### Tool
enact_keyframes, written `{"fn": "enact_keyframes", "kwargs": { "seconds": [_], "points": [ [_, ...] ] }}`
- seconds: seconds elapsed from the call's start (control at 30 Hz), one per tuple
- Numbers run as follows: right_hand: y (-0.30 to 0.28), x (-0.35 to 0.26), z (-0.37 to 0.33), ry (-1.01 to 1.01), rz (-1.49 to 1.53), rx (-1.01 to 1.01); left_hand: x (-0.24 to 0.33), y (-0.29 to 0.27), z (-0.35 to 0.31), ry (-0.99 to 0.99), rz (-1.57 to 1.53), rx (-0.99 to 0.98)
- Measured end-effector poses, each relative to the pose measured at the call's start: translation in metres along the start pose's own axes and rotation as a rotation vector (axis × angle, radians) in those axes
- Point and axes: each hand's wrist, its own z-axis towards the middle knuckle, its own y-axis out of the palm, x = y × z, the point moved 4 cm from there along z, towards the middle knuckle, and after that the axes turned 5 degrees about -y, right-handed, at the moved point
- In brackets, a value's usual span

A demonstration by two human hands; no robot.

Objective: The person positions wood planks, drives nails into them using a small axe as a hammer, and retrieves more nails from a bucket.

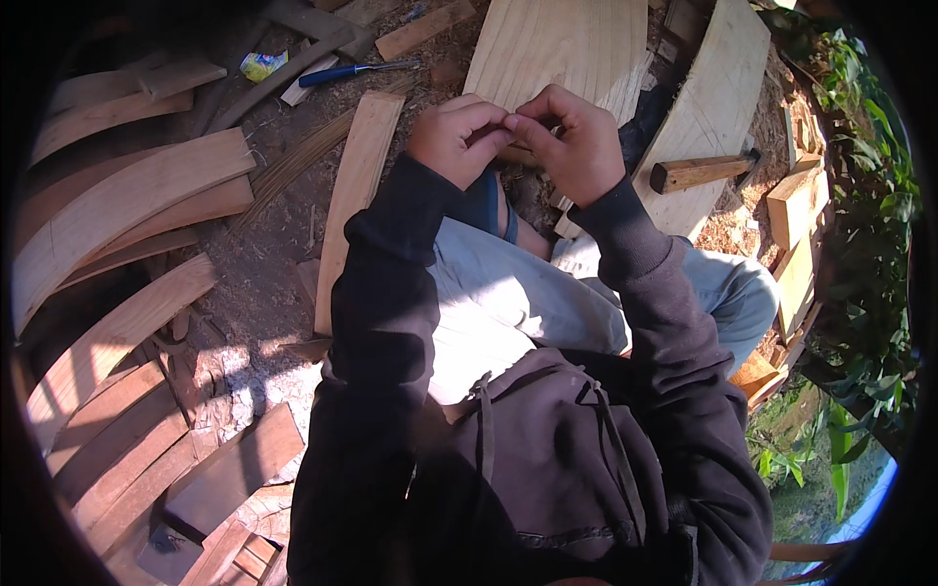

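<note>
My left hand (451, 137) and my right hand (576, 142) meet fingertip to fingertip above my crossed legs. Both are closed in a pinch, thumbs against index fingers. Whatever sits between the fingertips is too small or hidden to name. Just beyond them lies a wide, pale wooden board (557, 49). Right of my right hand, a hammer (699, 173) with a wooden handle rests on a second long board (718, 73). A narrow plank (360, 195) lies to the left of my left hand.
Curved wooden pieces (137, 205) are stacked along the left side. A blue-handled chisel (357, 72) lies at the far left near a small yellow-and-blue wrapper (264, 65). Wood blocks (796, 200) and shavings lie at the right, beside green plants (870, 146).
</note>
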Motion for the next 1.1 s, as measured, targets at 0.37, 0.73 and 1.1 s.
{"fn": "enact_keyframes", "kwargs": {
  "seconds": [0.37,0.73,1.1],
  "points": [
    [-0.005,0.029,-0.082,0.184,0.232,0.075,-0.006,-0.01,0.002,-0.19,-0.053,0.203],
    [-0.066,0.122,-0.18,0.779,0.831,0.543,-0.034,-0.002,-0.005,-0.287,-0.194,0.3],
    [-0.059,0.15,-0.182,0.904,0.923,0.582,-0.051,0.005,-0.003,-0.283,0.007,0.241]
  ]
}}
